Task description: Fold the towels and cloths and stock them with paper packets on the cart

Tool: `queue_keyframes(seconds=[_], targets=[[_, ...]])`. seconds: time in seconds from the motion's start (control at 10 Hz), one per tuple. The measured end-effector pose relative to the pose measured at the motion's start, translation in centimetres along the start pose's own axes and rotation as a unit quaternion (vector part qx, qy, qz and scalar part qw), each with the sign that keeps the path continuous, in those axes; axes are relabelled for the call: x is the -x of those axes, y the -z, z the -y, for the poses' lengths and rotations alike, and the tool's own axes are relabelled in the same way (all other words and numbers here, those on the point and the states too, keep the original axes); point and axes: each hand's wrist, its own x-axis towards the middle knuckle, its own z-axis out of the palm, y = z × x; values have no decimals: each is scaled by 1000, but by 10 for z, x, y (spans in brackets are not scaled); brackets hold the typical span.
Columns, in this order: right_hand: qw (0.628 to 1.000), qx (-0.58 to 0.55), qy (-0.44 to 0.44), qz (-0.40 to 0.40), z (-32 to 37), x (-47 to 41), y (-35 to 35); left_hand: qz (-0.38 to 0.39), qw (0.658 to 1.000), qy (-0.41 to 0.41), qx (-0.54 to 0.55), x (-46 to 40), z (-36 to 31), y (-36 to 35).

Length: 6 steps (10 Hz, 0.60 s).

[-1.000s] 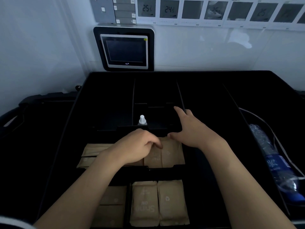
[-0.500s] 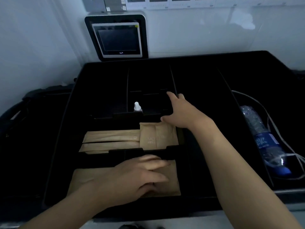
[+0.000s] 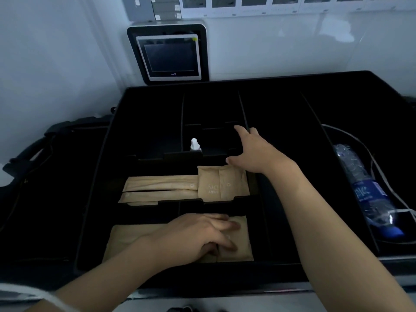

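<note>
1. The left hand (image 3: 198,235), which was at the middle compartment a second ago, is now lying flat, fingers straight, on the tan paper packets (image 3: 234,242) in the black cart tray's (image 3: 281,104) nearest compartment.
2. The right hand (image 3: 254,152) is staying open-fingered on the divider behind the middle packets (image 3: 221,183).

Both forearms bare from wrist to frame edge. Left hand (image 3: 198,235) and right hand (image 3: 256,152) ungloved; no rings, watch or bands visible. Pale sleeve edge (image 3: 33,294) shows at the left arm, bottom-left corner.

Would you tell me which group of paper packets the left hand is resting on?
The left hand rests on the nearest packets, in the front compartment; the middle packets lie untouched.
</note>
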Motion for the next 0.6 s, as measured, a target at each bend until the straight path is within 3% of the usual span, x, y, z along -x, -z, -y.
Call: queue_keyframes(seconds=[0.3, 0.6], targets=[[1000, 7, -2, -28, 3, 1, -4, -27, 1000, -13, 3, -7, -4, -3], [999, -34, 4, -30, 8, 8, 1, -116, 993, 10, -14, 32, 4, 5]])
